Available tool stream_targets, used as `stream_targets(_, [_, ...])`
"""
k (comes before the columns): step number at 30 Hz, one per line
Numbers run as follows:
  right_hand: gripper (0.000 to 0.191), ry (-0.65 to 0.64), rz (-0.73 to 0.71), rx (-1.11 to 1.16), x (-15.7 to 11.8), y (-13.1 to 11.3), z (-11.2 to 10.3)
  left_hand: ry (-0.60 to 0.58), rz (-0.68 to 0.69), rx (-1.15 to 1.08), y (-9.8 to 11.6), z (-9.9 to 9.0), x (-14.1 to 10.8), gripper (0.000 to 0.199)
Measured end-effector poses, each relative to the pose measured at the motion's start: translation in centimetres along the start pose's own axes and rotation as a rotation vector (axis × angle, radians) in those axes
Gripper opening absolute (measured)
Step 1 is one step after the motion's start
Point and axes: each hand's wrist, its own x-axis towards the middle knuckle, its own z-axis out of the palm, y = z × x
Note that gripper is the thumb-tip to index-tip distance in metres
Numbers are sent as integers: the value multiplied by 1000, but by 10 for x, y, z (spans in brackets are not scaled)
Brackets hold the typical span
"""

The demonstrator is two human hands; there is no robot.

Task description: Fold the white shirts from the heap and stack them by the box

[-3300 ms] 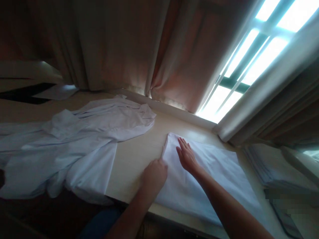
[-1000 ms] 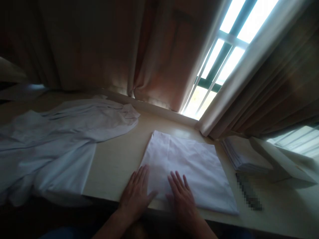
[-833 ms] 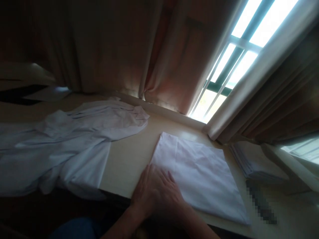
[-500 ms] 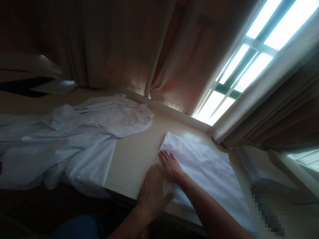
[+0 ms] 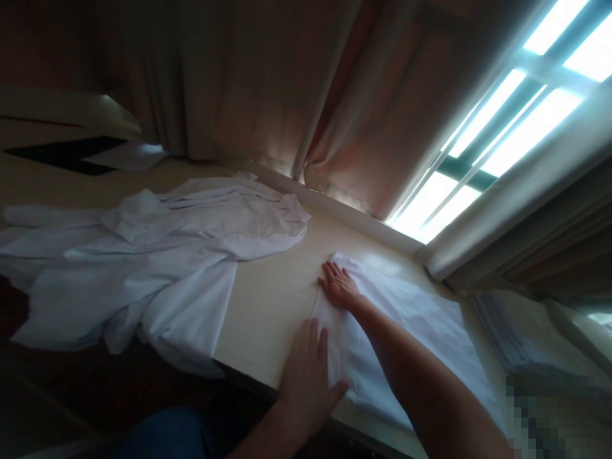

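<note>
A folded white cloth (image 5: 406,325), perhaps a garment, lies flat near the table's front edge. My right hand (image 5: 340,285) rests on its upper left part, palm down with fingers stretched out. Closer to me, my left hand (image 5: 308,373) is at the cloth's near left edge, fingers extended and thumb apart; whether it presses on the cloth I cannot tell. Neither hand grips anything. To the left, a heap of crumpled white garments (image 5: 191,242) with a collar showing spreads over the table and hangs over its front edge.
The pale table (image 5: 262,293) runs along a wall with long curtains (image 5: 253,83) and a bright window (image 5: 497,140). At the right stands a stack of folded white cloths (image 5: 526,331). A dark flat item (image 5: 62,155) and a white sheet (image 5: 127,156) lie at the far left.
My right hand has slid farther up the cloth, away from my left hand. The left hand's fingers have spread a little. The view has shifted slightly left.
</note>
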Motion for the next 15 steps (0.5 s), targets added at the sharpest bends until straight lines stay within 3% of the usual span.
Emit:
stream_targets(11, [76, 3, 82, 13, 40, 15, 3, -29, -19, 23, 2, 2, -1, 104])
stream_targets(15, [73, -4, 67, 23, 46, 17, -7, -25, 23, 33, 4, -9, 8, 102])
